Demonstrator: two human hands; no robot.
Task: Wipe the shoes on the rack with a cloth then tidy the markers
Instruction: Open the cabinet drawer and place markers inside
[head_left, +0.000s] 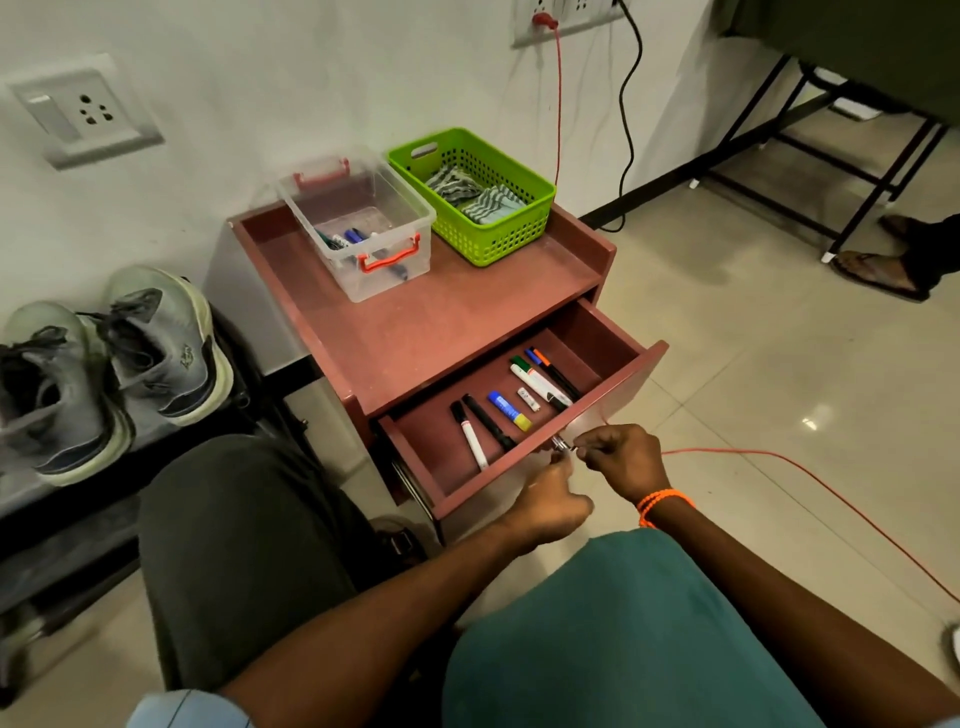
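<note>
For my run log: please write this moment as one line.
stage: markers | left hand: at drawer knob | right hand: pinches knob | drawer: open, markers inside | clear box: few markers

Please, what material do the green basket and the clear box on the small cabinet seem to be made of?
The green basket looks like moulded plastic with a matte finish: uniform bright colour and a regular grid of holes. The clear box looks like glossy transparent plastic, since the markers inside show through its walls. Its red handles also appear plastic.

Markers (511, 402) in drawer (618, 395); shoes (111, 358) left.
</note>
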